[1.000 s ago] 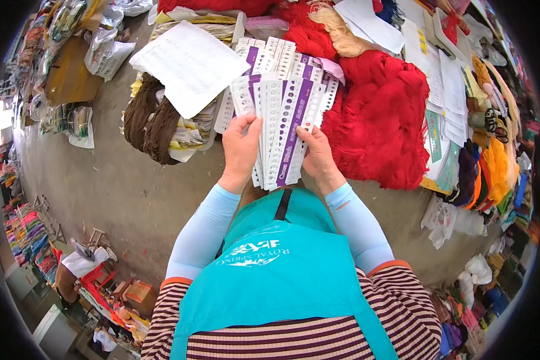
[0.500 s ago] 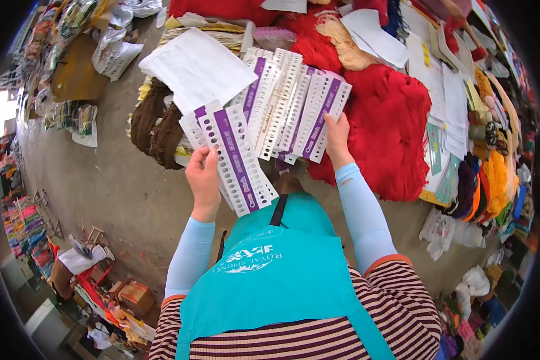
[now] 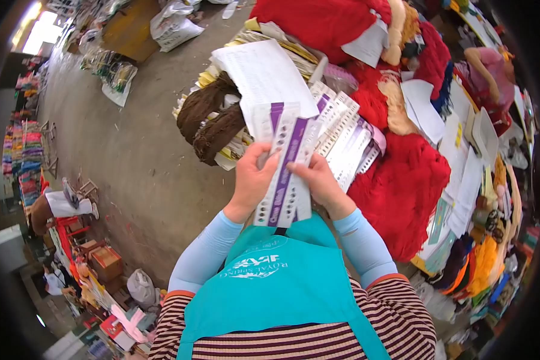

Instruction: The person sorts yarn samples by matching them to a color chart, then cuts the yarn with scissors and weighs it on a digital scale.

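Close in front of my apron I hold a few white perforated thread cards [image 3: 291, 156], each with a purple stripe and rows of holes along its edges. My left hand [image 3: 253, 183] is closed around their left side, thumb on top. From the right, my right hand [image 3: 327, 189] pinches the same cards, its thumb on the top one. Beyond my right hand lies a fanned stack of more perforated cards [image 3: 343, 129]. A handwritten paper sheet [image 3: 264, 72] rests just past the held cards, partly covered by them. The lower print on the top card reads "Cross Stitch".
Brown yarn hanks [image 3: 210, 111] lie left of the paper, on yellowish bundles. A large red yarn heap [image 3: 405, 192] is at right. Another person in a pink top [image 3: 498, 84] is at the far right. A plastic bag [image 3: 175, 27] sits on the concrete floor [image 3: 132, 150].
My right hand has left the fanned stack and moved left onto the cards in my left hand. My left hand has shifted right. The view has turned, so the table appears further right.
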A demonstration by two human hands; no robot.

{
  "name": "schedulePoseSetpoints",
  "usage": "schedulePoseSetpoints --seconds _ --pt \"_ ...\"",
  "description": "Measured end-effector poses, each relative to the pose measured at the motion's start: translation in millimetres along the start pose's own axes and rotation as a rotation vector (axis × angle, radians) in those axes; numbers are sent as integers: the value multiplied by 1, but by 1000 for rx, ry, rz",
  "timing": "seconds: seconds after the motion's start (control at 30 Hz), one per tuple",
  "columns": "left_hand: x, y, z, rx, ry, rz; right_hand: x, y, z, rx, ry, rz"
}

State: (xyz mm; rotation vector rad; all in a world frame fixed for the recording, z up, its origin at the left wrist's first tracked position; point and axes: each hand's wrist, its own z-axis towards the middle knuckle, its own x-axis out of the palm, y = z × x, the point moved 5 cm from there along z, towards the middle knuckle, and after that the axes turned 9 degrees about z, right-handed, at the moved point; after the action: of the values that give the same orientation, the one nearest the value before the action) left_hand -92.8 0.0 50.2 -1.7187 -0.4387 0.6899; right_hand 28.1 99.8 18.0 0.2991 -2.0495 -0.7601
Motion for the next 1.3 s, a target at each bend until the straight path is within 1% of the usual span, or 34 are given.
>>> schedulePoseSetpoints --seconds 0.07,0.1,0.17,0.2,0.27,0.3,0.33,0.37,0.43,0.47,0.5,0.53,0.57,0.6,0.63,0.67,0.7,0.73,0.77,0.8,0.83,0.87,0.9,0.93,0.97,1.0,1.03,1.07,1.1,1.13,1.17,1.2,1.27,1.3 --pt "-6 -21 17 166 -23 15 -19 21 24 -91 -27 36" --pt "-14 -28 25 37 -114 -190 -42 36 42 -164 -50 54" --pt "-52 -7 57 -53 -254 -273 -61 84 75 -241 -59 133" --pt "-71 5 72 -104 -316 -220 -72 99 97 -279 -14 151" --pt "-94 25 106 -24 -340 0 -81 113 133 -201 -16 99" --pt "-96 26 120 -8 -267 286 -85 109 151 -86 -1 30" --pt "-97 31 132 9 -187 572 -83 104 163 -73 -8 -63" --pt "-92 38 143 101 -94 739 -84 95 176 17 -39 -151" --pt "-71 36 149 -33 146 1189 -80 82 184 75 -73 -171" --pt "-65 52 149 26 143 1225 -82 77 191 74 -94 -245" --pt "-58 45 142 37 163 1259 -81 75 191 72 -96 -247" --pt "-53 38 132 45 181 1296 -80 74 190 110 -162 -288" --pt "-54 46 128 142 20 1301 -77 78 187 107 -138 -227" --pt "-53 45 126 224 -26 1358 -72 78 186 108 -104 -167" --pt "-51 45 124 302 -79 1413 -66 86 180 44 -154 -136" --pt "-49 46 124 365 -149 1457 -70 91 182 -35 -37 -24" --pt "-49 50 124 416 -141 1491 -57 105 169 -59 33 76" --pt "-49 49 126 453 -85 1380 -55 111 165 -92 89 225" --pt "-54 50 130 393 -76 1183 -55 114 160 -79 105 421" --pt "-63 51 134 320 -140 1064 -60 119 157 -142 171 507" --pt "-78 41 136 229 -156 688 -61 123 150 -220 176 575" --pt "-94 32 138 141 -161 311 -66 126 144 -313 124 604" --pt "-110 43 144 82 -109 -212 -62 126 135 -388 100 670" --pt "-132 25 131 -101 -30 -486 -66 125 132 -436 112 724" --pt "-161 7 115 -213 -29 -627 -65 123 124 -504 147 754" --pt "-193 1 102 -227 24 -710 -63 120 116 -561 73 747" --pt "-223 -5 88 -230 128 -885 -60 116 108 -633 90 699" --pt "-254 -18 68 -212 144 -995 -70 106 105 -670 27 725" --pt "-286 -18 52 -183 182 -1168 -62 101 98 -730 18 714" --pt "-315 -22 35 -162 230 -1264 -32 96 86 -716 118 684" --pt "-344 -30 18 -88 266 -1236 -20 89 82 -766 152 678" --pt "-371 -30 4 -36 341 -1213 -15 81 81 -789 94 656" --pt "-417 -50 -22 59 328 -1328 -4 66 81 -810 -11 658" --pt "-441 -64 -30 148 329 -1442 -2 63 83 -838 -31 648"
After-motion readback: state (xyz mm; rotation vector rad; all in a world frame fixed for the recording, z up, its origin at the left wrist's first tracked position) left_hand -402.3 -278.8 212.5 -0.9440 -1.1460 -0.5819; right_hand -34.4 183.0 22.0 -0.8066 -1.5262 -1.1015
